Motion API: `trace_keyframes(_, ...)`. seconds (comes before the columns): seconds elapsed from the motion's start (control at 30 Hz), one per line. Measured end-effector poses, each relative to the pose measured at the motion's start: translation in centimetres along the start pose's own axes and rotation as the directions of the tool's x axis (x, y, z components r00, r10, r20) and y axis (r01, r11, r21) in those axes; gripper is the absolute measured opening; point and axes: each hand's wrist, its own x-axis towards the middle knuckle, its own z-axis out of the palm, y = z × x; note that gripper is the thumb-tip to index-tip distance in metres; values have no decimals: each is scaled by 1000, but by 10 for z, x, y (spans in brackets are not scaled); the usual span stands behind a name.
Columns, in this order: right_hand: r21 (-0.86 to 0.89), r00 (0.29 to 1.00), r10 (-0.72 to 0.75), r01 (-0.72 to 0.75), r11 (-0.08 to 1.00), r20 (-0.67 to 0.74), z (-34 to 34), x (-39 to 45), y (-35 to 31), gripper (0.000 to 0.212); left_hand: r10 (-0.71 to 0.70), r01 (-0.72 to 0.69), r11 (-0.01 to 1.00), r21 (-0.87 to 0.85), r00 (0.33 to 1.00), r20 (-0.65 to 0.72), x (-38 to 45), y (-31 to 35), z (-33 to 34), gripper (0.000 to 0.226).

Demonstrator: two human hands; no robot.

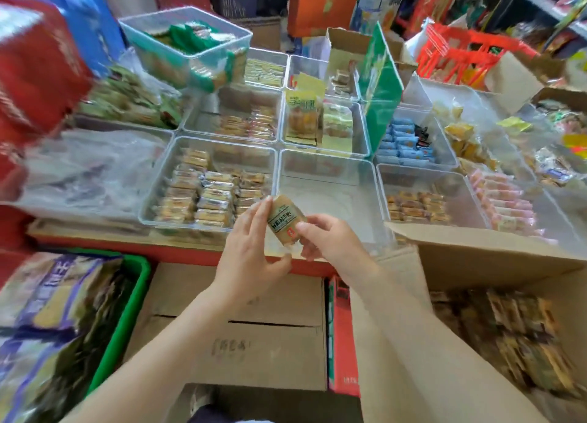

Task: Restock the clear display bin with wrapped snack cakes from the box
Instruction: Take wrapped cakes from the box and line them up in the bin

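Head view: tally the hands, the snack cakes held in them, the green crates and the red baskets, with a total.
Hands: 2 (left hand, right hand)
snack cake, held: 1
green crate: 1
red basket: 1
Total: 5

A crowded shop in soft daylight. A red-edged bench (190, 254) spans the view. Shelves (552, 9) of bright packaged goods fill the back right, beside a red basket (460, 54). Closed cartons (254, 327) sit below the bench.
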Motion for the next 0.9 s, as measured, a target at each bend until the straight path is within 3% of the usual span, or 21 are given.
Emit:
trace_keyframes(0.1,-46,998,3,-6,999,-69,45,41,-12,30,-79,76,997,34,992,101,22,-67,-41,97)
trace_keyframes(0.23,-54,991,41,-48,997,-125,96,81,-12,31,-242,228,961,157,967,77,66,-174,-77,80)
trace_keyframes(0.37,-89,990,81,-92,992,-115,130,96,-1,30,-285,212,910,356,944,165,102,-240,-82,75)
trace_keyframes(0.5,-90,976,130,-147,985,-173,132,111,-2,32,-267,87,857,508,918,294,109,-266,-71,65)
trace_keyframes(0.63,-125,960,98,-135,983,-263,130,151,-9,35,-240,20,847,531,906,348,110,-270,-68,64)
trace_keyframes(0.77,-262,951,-37,-47,964,-308,148,220,-4,34,-268,39,845,533,894,359,112,-272,-68,71)
trace_keyframes(0.9,-455,892,-211,6,890,-400,168,286,-4,34,-279,68,858,509,893,352,113,-273,-67,74)
